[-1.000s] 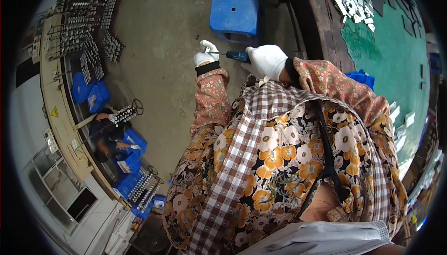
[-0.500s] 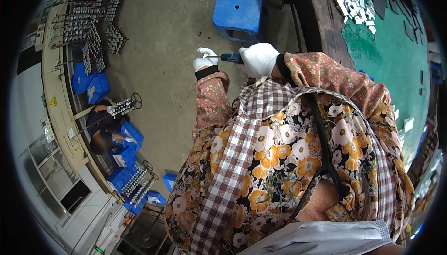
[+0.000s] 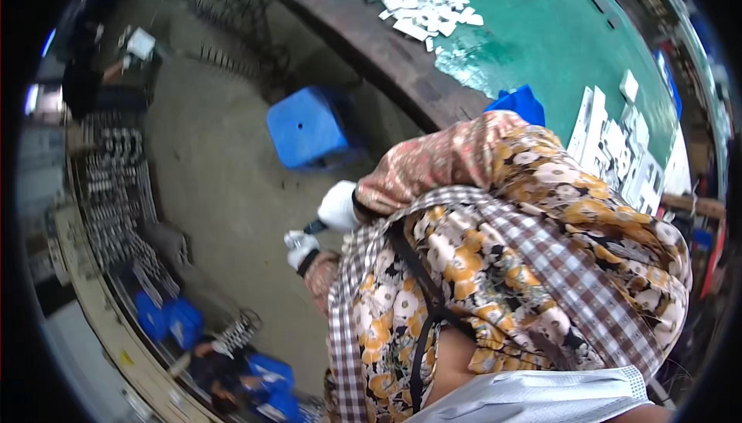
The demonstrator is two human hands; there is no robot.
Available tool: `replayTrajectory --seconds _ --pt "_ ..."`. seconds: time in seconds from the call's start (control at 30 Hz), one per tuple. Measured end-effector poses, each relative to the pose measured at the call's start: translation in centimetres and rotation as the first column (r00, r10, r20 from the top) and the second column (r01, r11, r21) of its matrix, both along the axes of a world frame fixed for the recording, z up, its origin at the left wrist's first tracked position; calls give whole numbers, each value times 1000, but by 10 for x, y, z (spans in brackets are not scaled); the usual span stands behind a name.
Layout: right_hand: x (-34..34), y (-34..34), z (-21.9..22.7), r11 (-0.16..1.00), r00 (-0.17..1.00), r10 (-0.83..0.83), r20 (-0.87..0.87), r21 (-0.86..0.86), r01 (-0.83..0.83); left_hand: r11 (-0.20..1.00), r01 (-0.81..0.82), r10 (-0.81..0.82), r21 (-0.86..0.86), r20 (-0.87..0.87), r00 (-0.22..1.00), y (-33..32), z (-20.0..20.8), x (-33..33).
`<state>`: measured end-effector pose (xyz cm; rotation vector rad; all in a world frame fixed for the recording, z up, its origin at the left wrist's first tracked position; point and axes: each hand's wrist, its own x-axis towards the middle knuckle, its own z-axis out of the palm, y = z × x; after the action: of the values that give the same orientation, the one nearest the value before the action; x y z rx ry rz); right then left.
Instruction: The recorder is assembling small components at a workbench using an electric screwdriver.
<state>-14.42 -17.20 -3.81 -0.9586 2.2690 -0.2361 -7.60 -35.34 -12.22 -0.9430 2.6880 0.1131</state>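
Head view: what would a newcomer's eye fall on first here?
Floral clothing fills the lower right, with a blue stool above and left of centre. Just left of centre, the white-gloved right grip holds a dark tool handle beside the left grip. White pieces litter the green tabletop above.

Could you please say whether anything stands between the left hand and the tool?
Nothing visible does: the tool, held in the right hand, points toward the left hand, though blur hides detail.
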Motion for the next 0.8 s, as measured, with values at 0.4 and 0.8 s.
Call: replayTrajectory --seconds 0.4,0.8 --pt "-1 60 98 944 949 -303 89 -111 312 802 -534 539 268 63 840 18 8 -22" --pt "15 59 105 958 977 -197 85 -196 210 992 114 -92 -61 286 954 -29 -48 5"
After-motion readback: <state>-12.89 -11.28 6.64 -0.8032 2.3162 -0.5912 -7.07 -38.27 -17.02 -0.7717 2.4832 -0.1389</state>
